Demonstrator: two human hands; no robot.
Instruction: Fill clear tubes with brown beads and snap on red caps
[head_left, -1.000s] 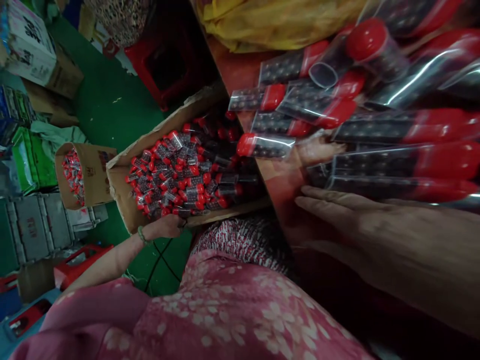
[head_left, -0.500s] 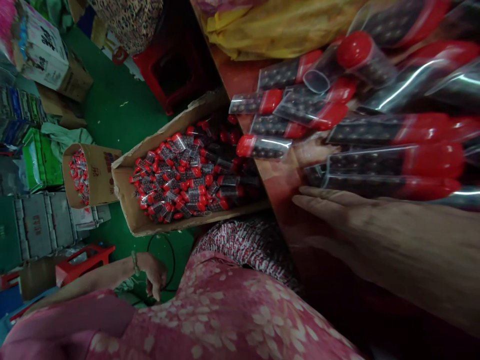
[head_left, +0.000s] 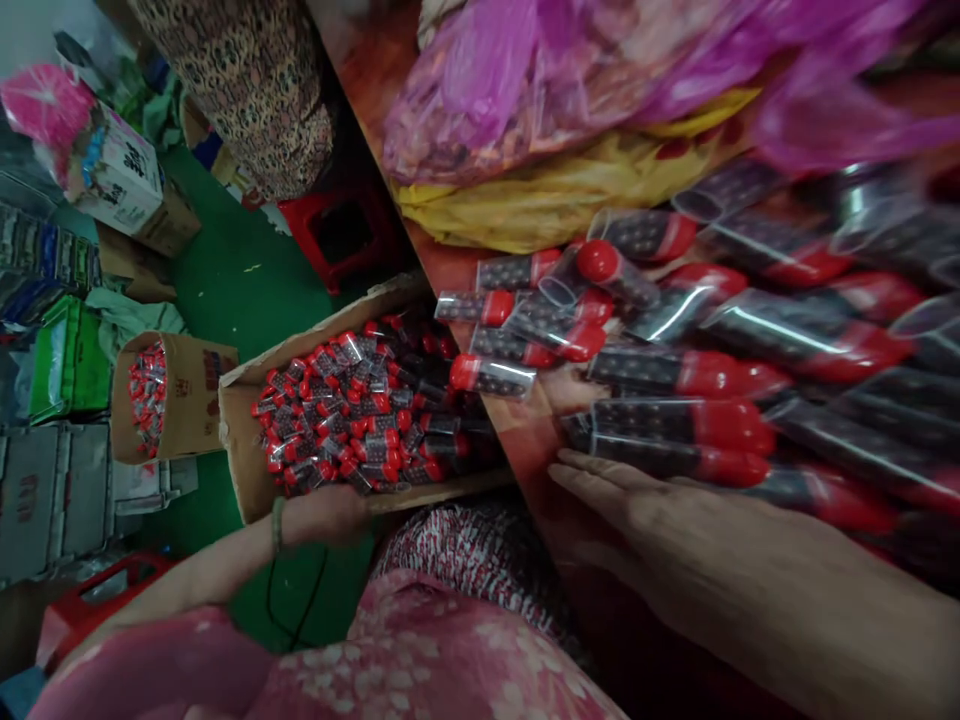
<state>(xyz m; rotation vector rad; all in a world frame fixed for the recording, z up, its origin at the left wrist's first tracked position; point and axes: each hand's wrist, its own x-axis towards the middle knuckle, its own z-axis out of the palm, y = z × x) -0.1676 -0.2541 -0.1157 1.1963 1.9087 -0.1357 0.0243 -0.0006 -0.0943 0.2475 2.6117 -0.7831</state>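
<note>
My right hand [head_left: 622,500] rests on the reddish table, fingers stretched out along a row of clear plastic tubes [head_left: 645,430]. These tubes have red domed ends and a dark dotted section. The hand lies against or very close to the nearest one, and its lower fingers are in shadow. Wearing a bracelet, my left hand [head_left: 330,515] is at the near edge of a cardboard box [head_left: 244,450]. Motion smears its fingers, so what it holds, if anything, is unclear. Many smaller-looking tubes [head_left: 345,410] of the same kind fill the box.
Purple [head_left: 487,90] and yellow plastic bags [head_left: 480,215] lie at the table's far side. A second carton [head_left: 187,390] of red pieces, a green crate [head_left: 71,360] and grey crates [head_left: 75,490] stand on the floor. Beside a person's patterned clothing [head_left: 255,100] is a red stool [head_left: 341,230].
My left hand has risen from beside my lap to the edge of the box. The view has shifted, showing more of the bags. My right hand stays by the tubes.
</note>
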